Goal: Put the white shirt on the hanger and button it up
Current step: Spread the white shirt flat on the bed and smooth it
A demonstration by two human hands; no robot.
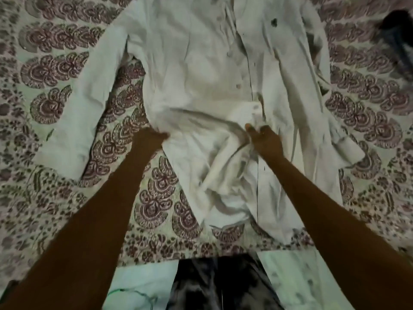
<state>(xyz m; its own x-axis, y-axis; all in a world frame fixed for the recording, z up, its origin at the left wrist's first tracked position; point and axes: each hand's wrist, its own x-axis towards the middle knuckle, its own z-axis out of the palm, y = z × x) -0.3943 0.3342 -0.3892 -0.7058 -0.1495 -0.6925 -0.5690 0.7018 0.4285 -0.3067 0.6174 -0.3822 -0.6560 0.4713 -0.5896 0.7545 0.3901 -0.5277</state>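
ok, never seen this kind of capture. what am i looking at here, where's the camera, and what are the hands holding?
There is no robot here. A person wears one wide-angle camera on the head, looking forward and down, so both bare arms reach in from the bottom of the picture.

A white shirt lies front up on a patterned bedspread, sleeves spread to either side. Buttons run down its middle.

The left hand is closed on a bunch of the shirt's lower front. The right hand grips the fabric beside the button strip, low on the shirt. The lower part is crumpled between them. Which buttons are fastened is hard to tell.

No hanger is visible. A dark item lies at the top right, too blurred to identify.
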